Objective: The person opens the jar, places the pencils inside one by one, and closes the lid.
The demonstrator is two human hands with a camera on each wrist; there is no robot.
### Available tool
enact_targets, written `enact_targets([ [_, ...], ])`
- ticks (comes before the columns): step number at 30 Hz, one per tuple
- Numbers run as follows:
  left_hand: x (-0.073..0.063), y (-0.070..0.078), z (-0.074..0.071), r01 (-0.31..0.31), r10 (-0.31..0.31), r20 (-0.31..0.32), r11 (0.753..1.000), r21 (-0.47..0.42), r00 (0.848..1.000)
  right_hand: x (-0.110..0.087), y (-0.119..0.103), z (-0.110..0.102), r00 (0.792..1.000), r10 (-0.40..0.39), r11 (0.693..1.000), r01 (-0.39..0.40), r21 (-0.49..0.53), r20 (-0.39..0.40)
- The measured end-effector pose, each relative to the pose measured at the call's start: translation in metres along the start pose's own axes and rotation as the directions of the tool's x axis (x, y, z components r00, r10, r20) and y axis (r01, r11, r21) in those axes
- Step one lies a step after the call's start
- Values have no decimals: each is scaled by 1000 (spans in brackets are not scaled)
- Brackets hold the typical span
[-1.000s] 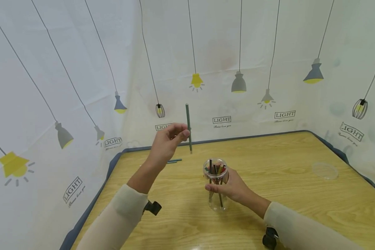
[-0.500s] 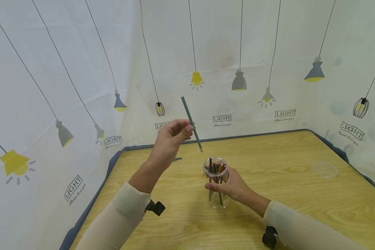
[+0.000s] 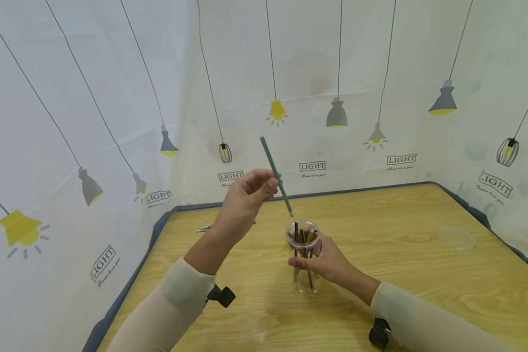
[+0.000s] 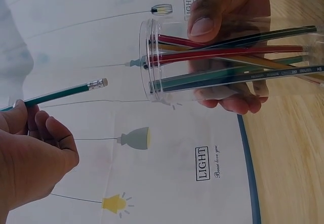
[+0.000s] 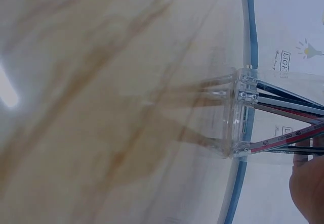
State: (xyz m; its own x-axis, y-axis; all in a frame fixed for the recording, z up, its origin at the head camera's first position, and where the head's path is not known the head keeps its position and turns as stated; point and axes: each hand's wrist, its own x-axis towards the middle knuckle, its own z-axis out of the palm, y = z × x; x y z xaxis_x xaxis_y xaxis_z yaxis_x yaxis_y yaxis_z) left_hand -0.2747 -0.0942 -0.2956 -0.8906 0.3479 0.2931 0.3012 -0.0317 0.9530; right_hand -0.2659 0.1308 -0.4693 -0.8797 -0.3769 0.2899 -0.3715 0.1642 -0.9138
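My left hand (image 3: pixel 242 205) pinches a green pencil (image 3: pixel 270 156) between thumb and fingers. The pencil slants, its eraser end down and just above the jar's mouth. In the left wrist view the metal band and pale eraser (image 4: pixel 98 84) point toward the jar opening. My right hand (image 3: pixel 323 261) grips a clear plastic jar (image 3: pixel 307 288) that stands upright on the table. Several pencils (image 4: pixel 223 57), red, green, yellow and dark, lean inside it, eraser ends down at its base in the right wrist view. Part of the right hand's fingers shows through the jar wall.
A round clear lid (image 3: pixel 457 238) lies on the wooden table (image 3: pixel 387 220) to the right. A few more pencils (image 3: pixel 204 229) lie at the back left, partly behind my left wrist. A white printed sheet (image 3: pixel 356 146) walls the table's back and sides.
My left hand has shifted right toward the jar. The green pencil has tilted from near upright to slanting, its lower end now over the jar's mouth. The right hand and jar stay put.
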Motion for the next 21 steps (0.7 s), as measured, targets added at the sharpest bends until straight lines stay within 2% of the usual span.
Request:
enact_targets([
  [9,2,-1,9,8,-7,19,999,-49,1000,0,1,0,999,-35,999,34,29,8],
  [14,3,-4,11,6,-3,38,998,-70,999,0,2,0,1000,-14,1000,14,27,5],
  [21,6,-12,15,6,-3,53,998,-55,999,0,3,-1,1000,-21,999,20,29,17],
])
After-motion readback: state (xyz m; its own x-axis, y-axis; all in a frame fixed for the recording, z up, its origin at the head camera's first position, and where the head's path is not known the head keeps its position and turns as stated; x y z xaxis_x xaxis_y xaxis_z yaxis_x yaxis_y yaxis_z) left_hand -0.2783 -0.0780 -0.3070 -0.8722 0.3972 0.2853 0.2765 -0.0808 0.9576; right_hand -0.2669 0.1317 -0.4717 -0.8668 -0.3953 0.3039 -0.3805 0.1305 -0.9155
